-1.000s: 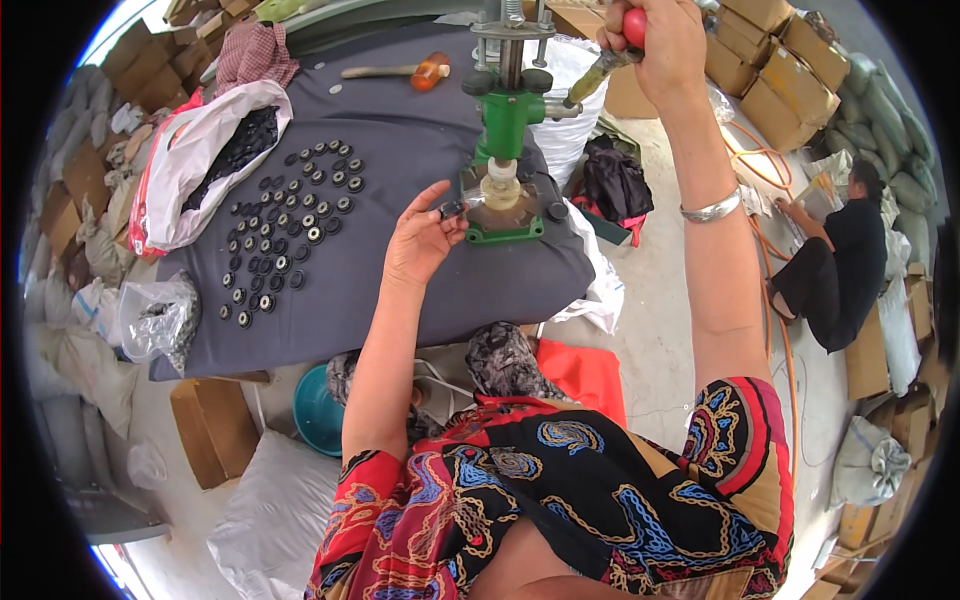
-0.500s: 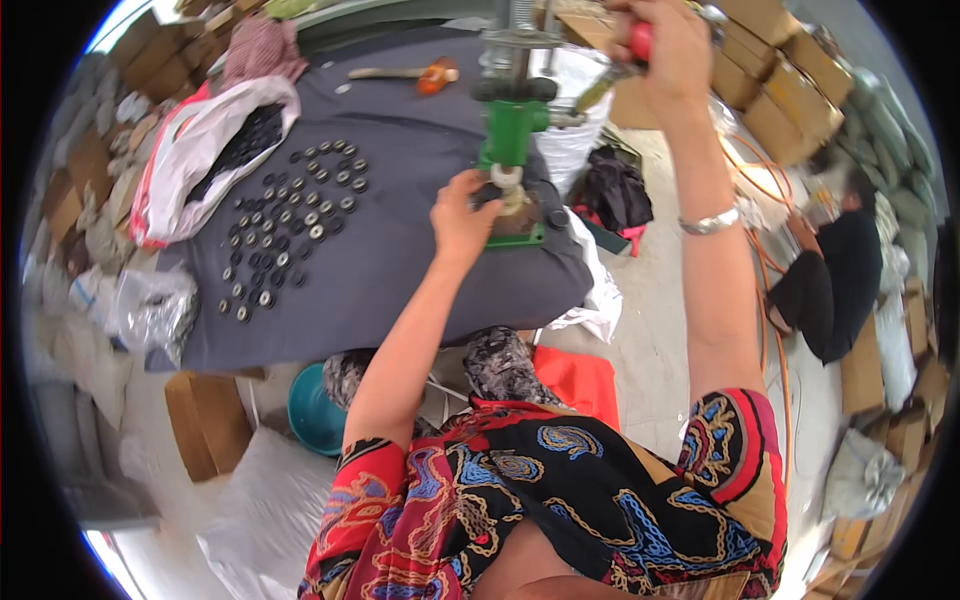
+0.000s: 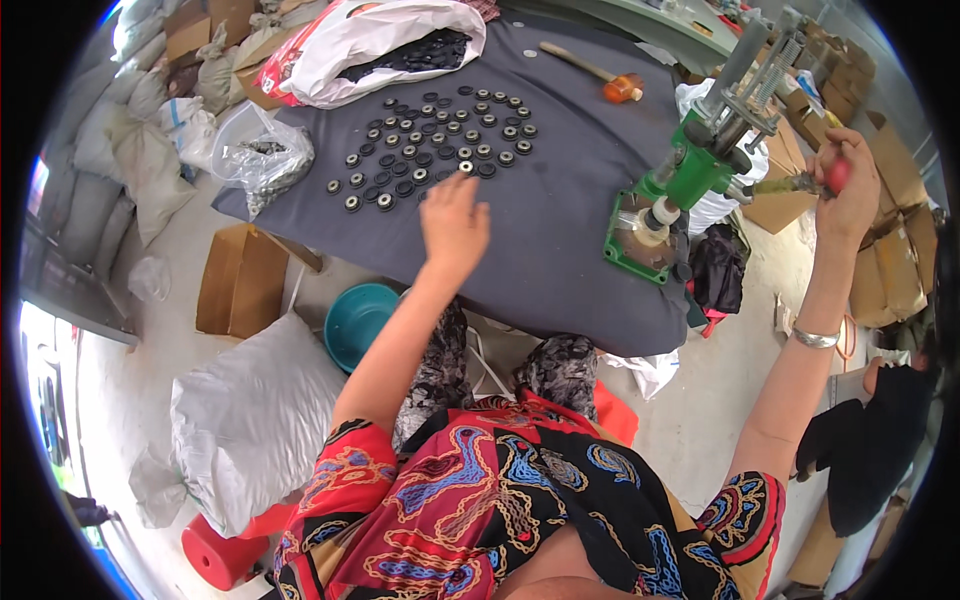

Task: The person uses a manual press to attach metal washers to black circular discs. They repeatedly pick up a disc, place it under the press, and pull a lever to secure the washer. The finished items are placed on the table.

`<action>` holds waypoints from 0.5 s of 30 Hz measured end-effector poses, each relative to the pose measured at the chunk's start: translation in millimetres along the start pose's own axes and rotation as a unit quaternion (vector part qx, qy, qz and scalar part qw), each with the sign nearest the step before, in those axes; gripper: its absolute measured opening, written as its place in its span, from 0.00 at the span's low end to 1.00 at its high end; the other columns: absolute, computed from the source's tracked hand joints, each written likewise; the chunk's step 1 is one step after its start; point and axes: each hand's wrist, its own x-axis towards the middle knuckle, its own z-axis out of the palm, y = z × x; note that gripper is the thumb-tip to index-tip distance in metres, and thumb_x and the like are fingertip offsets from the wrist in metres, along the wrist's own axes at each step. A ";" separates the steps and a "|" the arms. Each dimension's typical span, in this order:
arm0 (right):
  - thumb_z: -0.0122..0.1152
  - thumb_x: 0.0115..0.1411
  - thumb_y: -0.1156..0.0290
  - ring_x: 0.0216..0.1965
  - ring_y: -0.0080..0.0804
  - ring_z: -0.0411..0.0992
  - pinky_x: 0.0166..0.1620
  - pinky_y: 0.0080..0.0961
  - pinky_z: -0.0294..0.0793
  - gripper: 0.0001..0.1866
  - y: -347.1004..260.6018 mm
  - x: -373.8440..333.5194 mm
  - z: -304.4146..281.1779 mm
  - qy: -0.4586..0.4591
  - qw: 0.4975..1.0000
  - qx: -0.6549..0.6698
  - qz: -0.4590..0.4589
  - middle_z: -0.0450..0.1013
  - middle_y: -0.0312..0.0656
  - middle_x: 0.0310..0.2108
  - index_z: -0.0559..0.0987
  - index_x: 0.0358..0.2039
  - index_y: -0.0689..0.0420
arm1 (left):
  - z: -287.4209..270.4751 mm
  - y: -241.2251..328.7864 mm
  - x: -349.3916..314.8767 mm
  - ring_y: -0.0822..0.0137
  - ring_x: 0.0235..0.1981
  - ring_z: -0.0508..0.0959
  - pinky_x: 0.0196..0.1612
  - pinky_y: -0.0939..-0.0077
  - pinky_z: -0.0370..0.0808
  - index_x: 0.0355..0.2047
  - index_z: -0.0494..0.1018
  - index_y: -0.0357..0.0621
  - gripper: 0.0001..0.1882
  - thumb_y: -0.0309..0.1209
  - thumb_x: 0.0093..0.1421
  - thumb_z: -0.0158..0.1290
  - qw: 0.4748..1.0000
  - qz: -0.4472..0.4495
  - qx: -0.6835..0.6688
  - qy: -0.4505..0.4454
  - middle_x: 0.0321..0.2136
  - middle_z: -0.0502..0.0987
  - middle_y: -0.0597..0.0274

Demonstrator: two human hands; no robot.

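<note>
My right hand (image 3: 850,188) is closed around the red knob (image 3: 838,176) at the end of the lever on a green hand press (image 3: 690,170). That lever sticks out to the right of the press. Over the grey cloth, my left hand (image 3: 455,228) is at the near edge of a spread of small round black parts (image 3: 422,160), several with pale metal centres. Its fingers point forward with the thumb apart, and I see nothing held in them. Below the press's ram, a pale cylindrical die (image 3: 655,222) stands on the green base.
A white bag (image 3: 385,50) full of black pieces lies at the back left, near a clear plastic bag (image 3: 265,155) of small parts. An orange-headed mallet (image 3: 622,88) rests behind. A teal basin (image 3: 362,325) is under the table. At right sits another person (image 3: 870,440).
My left hand has left the press and moved left to the black parts. My right hand has brought the lever knob down from its raised position. The view has turned left.
</note>
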 end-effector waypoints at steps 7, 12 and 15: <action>0.43 0.61 0.74 0.20 0.25 0.57 0.28 0.25 0.64 0.12 0.5 -0.3 9.5 -0.001 1.000 -0.001 -0.003 0.61 0.38 0.18 0.74 0.35 0.68 | -42.5 -86.6 -27.7 0.51 0.54 0.69 0.51 0.51 0.65 0.50 0.72 0.38 0.23 0.28 0.52 0.54 0.965 -0.066 0.251 -0.033 0.53 0.72 0.52; 0.44 0.61 0.74 0.20 0.25 0.57 0.29 0.24 0.63 0.11 7.6 7.4 -4.3 0.009 1.000 0.003 0.015 0.61 0.37 0.19 0.74 0.34 0.67 | -36.8 -93.0 -31.0 0.53 0.51 0.71 0.49 0.53 0.66 0.50 0.72 0.38 0.23 0.29 0.52 0.53 0.967 -0.048 0.239 -0.079 0.52 0.73 0.51; 0.44 0.61 0.73 0.20 0.24 0.57 0.29 0.24 0.64 0.11 7.2 5.1 -2.1 0.002 1.000 -0.002 0.011 0.61 0.37 0.18 0.74 0.34 0.67 | -35.5 -82.3 -38.2 0.54 0.50 0.72 0.48 0.55 0.66 0.48 0.73 0.37 0.20 0.29 0.53 0.53 0.975 -0.032 0.211 -0.068 0.51 0.73 0.51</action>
